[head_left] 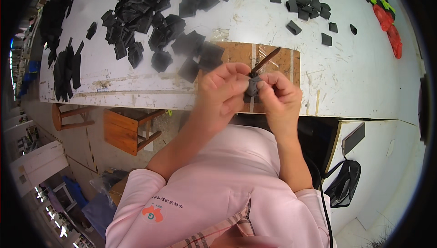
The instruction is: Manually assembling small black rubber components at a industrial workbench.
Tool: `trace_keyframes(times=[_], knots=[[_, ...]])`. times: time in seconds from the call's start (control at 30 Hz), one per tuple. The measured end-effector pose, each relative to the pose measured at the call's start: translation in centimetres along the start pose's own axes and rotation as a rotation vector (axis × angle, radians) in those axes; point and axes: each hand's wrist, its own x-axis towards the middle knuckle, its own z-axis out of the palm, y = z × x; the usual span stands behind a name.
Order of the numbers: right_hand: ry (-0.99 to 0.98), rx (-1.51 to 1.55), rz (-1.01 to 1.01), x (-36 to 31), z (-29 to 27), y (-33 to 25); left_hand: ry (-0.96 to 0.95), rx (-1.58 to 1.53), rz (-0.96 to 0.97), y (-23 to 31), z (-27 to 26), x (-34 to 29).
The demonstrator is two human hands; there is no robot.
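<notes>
My left hand [221, 92] and my right hand [282, 94] meet over a brown board [287, 59] at the table's near edge. Between their fingertips they pinch a small dark grey fabric piece [253, 88], its shape partly covered by the fingers. Just beyond it a brown pointed stick [266, 60] slants up to the right; its lower end touches or nearly touches the fabric, and I cannot tell whether it goes inside. Several black fabric pieces [210, 56] lie at the board's left edge, close to my left hand.
A large heap of black fabric pieces [141, 9] covers the white table's far left. Dark strips [67, 70] lie at its left end. Several small folded pieces [309, 6] sit far right, near a red bundle [387, 25]. A phone [354, 139] and a black bag [344, 182] are at right; stools [120, 131] at left.
</notes>
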Motion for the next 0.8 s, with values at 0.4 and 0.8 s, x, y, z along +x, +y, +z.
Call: trace_keyframes(times=[0.4, 0.8], knots=[[-0.286, 0.605, 0.151, 1.8, -3.0, -4.7, 0.017, 0.208, 0.333, 1.0, 3.0, 0.0], [-0.277, 0.512, 0.079, 3.3, -1.6, -6.0, -0.310, -0.304, 0.067, 3.1, 3.5, 0.5]])
